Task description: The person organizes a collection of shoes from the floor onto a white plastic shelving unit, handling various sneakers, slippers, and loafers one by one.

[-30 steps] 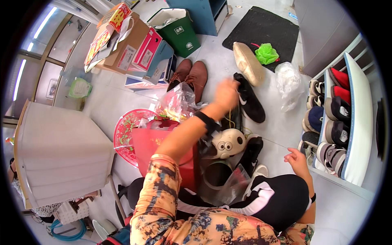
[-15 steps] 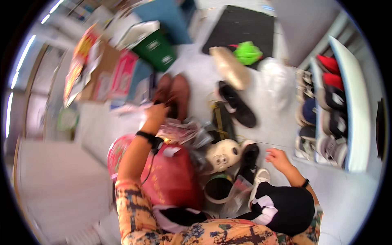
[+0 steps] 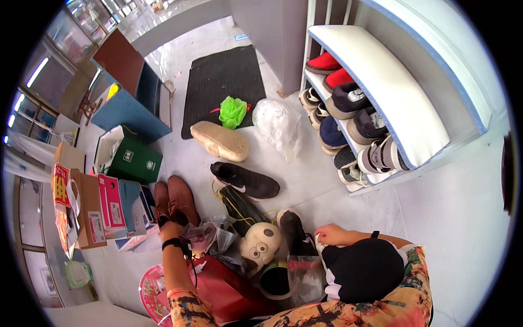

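Note:
A pair of brown lace-up shoes (image 3: 182, 199) stands on the floor at the left, toes pointing away. My left hand (image 3: 170, 231) is closed at their heels, fingers partly hidden. My right hand (image 3: 334, 235) rests low at the right with curled fingers and nothing visible in them. Just beneath it shows the tip of a white shoe (image 3: 320, 246). Beside that stands a black shoe with a white toe (image 3: 294, 231). Between my arms lie a cream slipper with cartoon eyes (image 3: 260, 240), crumpled clear plastic (image 3: 218, 234), a red bag (image 3: 226, 289) and a round dark-lined container (image 3: 275, 280).
At right stands a shoe rack (image 3: 381, 92) holding several shoes. Ahead lie a black sneaker (image 3: 245, 181), a beige sole-up slipper (image 3: 220, 141), a white plastic bag (image 3: 277, 125) and a green bag (image 3: 233, 111) on a dark mat (image 3: 223, 71). Boxes (image 3: 111, 201) and a green bin (image 3: 131, 155) line the left.
The view has turned, so the floor things appear farther left and lower. My right hand has come down to the white shoe's tip. My left hand stays at the brown shoes.

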A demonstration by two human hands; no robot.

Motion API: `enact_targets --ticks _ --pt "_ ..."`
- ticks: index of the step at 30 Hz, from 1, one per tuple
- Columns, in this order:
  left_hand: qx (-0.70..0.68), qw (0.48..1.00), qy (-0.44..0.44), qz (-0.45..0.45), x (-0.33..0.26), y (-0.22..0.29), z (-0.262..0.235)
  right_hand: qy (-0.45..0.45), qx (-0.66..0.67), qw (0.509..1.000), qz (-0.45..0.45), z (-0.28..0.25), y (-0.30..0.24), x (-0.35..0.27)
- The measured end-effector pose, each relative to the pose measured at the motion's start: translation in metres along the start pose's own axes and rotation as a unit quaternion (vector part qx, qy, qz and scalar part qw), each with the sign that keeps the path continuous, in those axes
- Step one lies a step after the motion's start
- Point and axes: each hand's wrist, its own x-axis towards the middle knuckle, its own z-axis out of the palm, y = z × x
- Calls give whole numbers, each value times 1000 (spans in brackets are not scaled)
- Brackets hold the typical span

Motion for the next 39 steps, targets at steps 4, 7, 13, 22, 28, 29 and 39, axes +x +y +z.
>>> enact_targets --ticks 4,7,13,22,28,29,39 --pt "-75 996 -36 -13 -9 9 -7 -156 134 978 -32 29 21 13" --pt "21 997 1 -68 10 1 -19 -240 43 962 -120 43 20 26" --pt "67 998 11 -6 -36 35 -175 -245 53 966 -65 27 37 -5" --pt "-79 895 288 330 -168 44 -332 -203 65 977 -19 -22 59 -36" --pt "-181 823 322 431 -283 157 -401 -211 67 974 -42 -35 59 -34" --pt "-179 808 333 453 -291 180 -399 -215 69 973 -45 -34 61 -34" --pt "-142 743 300 581 -329 342 -399 -244 87 965 -35 -39 81 -47"
